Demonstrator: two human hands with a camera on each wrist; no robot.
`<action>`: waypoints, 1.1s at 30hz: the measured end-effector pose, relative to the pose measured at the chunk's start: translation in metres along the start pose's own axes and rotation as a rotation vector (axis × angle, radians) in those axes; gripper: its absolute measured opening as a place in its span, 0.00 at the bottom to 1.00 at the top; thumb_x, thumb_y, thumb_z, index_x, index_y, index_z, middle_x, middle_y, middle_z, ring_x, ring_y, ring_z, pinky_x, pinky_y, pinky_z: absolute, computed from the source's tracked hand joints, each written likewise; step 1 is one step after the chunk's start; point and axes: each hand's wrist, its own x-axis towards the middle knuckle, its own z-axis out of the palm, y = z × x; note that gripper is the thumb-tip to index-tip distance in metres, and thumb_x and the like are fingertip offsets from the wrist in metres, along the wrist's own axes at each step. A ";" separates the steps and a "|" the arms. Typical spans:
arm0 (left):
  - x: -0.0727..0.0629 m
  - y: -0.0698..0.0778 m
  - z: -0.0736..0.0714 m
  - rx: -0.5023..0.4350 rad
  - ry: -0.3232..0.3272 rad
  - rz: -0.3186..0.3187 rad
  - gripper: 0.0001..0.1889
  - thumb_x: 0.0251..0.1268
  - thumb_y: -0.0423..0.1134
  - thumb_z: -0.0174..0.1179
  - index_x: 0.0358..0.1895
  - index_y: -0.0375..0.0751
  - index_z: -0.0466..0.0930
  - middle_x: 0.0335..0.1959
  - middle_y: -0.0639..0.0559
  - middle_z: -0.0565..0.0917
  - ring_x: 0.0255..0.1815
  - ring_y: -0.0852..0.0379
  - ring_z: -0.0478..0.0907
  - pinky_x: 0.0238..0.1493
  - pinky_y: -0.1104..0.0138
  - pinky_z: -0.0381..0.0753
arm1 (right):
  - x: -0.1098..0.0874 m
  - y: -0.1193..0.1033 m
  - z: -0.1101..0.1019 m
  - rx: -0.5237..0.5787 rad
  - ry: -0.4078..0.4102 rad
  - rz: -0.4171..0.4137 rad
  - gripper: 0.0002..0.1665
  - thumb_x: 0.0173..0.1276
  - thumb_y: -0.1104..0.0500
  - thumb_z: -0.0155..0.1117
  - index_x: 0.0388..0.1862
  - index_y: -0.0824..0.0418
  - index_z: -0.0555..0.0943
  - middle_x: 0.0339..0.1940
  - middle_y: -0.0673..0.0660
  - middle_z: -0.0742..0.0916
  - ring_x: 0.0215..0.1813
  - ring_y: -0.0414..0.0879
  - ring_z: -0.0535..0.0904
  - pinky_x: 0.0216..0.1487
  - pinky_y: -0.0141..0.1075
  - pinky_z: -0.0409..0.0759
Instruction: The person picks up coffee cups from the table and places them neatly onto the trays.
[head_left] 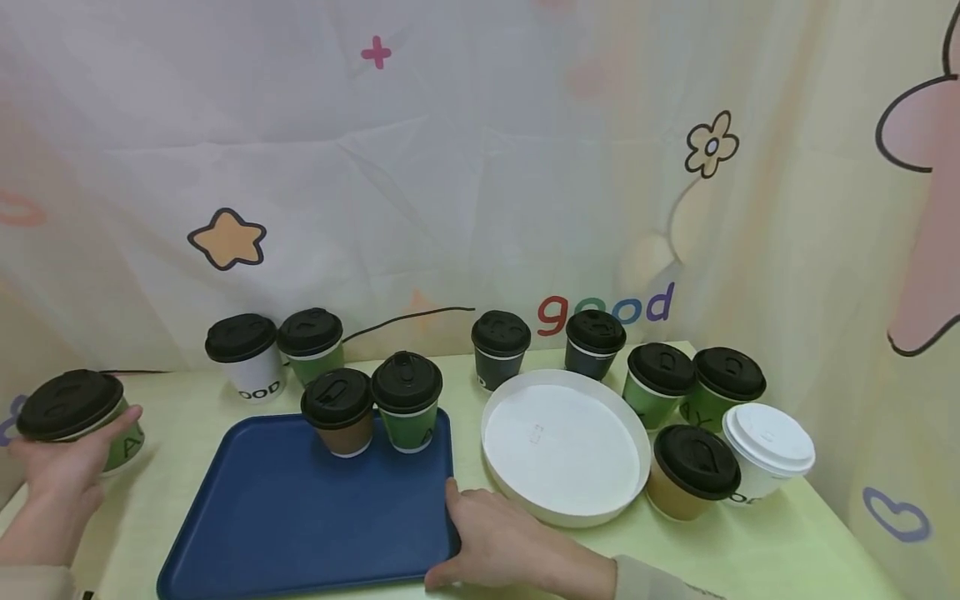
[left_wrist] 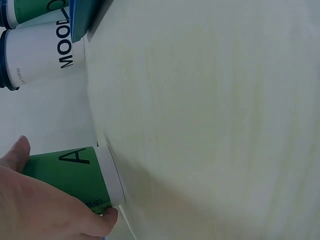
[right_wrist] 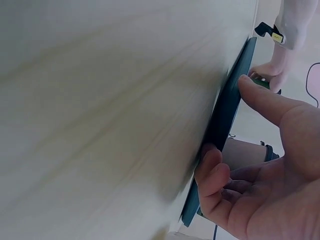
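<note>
Fingers and thumb of the left hand point(head_left: 60, 479) curl round a green cup point(head_left: 75, 408), left of the blue tray point(head_left: 322, 517); the right hand point(head_left: 498, 537) reaches across from the right, gripping the tray's near right corner. The right wrist view reveals its curled fingers; the left wrist view shows "MOOD" on the white cup point(left_wrist: 42, 52), where the head view shows "OOD".

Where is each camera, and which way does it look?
Head: on the person's head, looking forward and down at the tray; the left hand and right hand show.
Left wrist: on that wrist, looking across the table at the held cup; the left hand shows.
Right wrist: on that wrist, looking at the tray's edge; the right hand shows close up, the left hand and left sleeve farther off.
Shared: head and left wrist both show the cup's letter A.
</note>
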 end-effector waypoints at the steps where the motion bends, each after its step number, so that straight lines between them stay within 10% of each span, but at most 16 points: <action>1: 0.000 0.000 -0.001 -0.016 0.001 0.000 0.58 0.60 0.32 0.74 0.83 0.62 0.39 0.79 0.69 0.51 0.76 0.72 0.47 0.72 0.74 0.51 | 0.000 0.000 0.000 0.001 -0.001 0.001 0.68 0.53 0.31 0.80 0.76 0.74 0.64 0.58 0.59 0.85 0.58 0.41 0.80 0.55 0.35 0.80; 14: -0.014 0.002 0.004 0.153 -0.003 0.026 0.59 0.60 0.39 0.76 0.83 0.56 0.36 0.82 0.60 0.48 0.78 0.65 0.46 0.77 0.69 0.43 | 0.000 -0.002 0.000 0.003 0.001 0.009 0.68 0.52 0.31 0.80 0.76 0.74 0.64 0.59 0.60 0.85 0.58 0.41 0.80 0.56 0.36 0.79; 27: -0.041 0.003 0.019 0.252 -0.110 0.109 0.54 0.63 0.44 0.74 0.82 0.55 0.42 0.66 0.69 0.62 0.78 0.58 0.52 0.78 0.62 0.48 | 0.000 -0.002 0.001 0.011 -0.006 0.014 0.69 0.52 0.31 0.80 0.77 0.74 0.63 0.60 0.60 0.85 0.59 0.41 0.80 0.57 0.36 0.79; 33: -0.061 -0.002 0.028 0.311 -0.208 0.199 0.52 0.67 0.45 0.71 0.82 0.55 0.41 0.71 0.59 0.59 0.78 0.56 0.53 0.78 0.57 0.49 | 0.000 -0.002 0.001 -0.005 0.009 -0.004 0.69 0.52 0.31 0.80 0.76 0.75 0.63 0.59 0.61 0.85 0.59 0.42 0.80 0.57 0.36 0.79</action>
